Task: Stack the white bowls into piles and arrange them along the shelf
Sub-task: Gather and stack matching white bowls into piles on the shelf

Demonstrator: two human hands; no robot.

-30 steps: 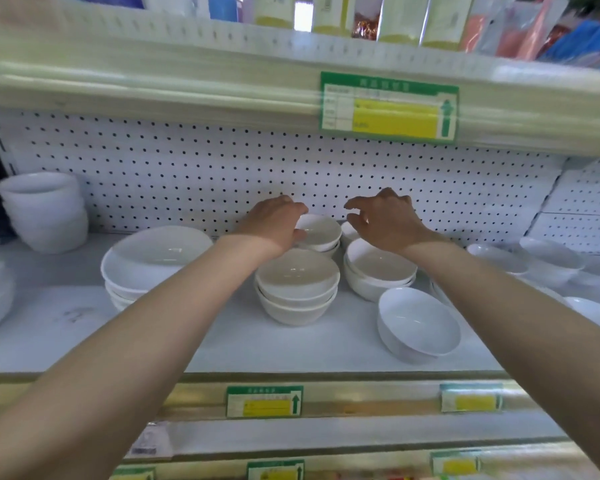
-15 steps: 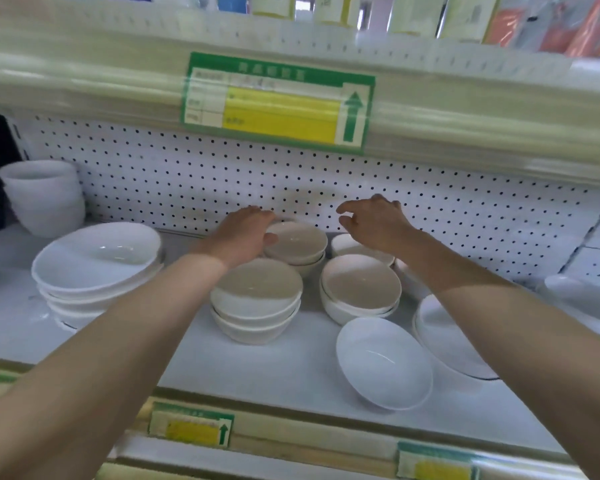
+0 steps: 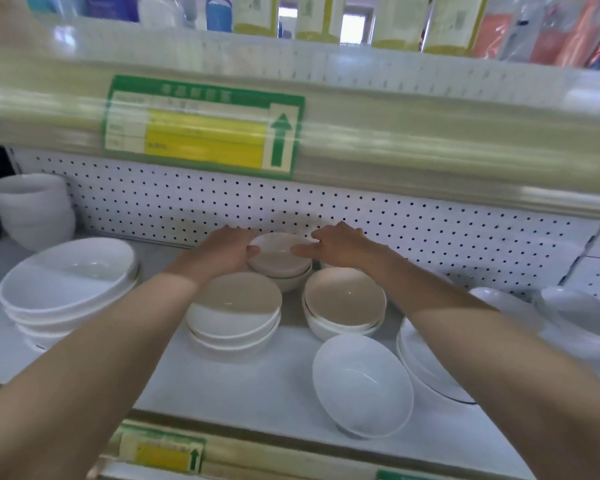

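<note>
At the back of the shelf [image 3: 257, 393], by the pegboard [image 3: 153, 202], left hand [image 3: 222, 252] and right hand [image 3: 340, 244] clasp opposite rims of the small top bowl [image 3: 279, 252] on the rear pile [image 3: 291, 279], midway between them.

Blurred price label [image 3: 205, 128]; far-right bowl [image 3: 584, 315] cropped
</note>
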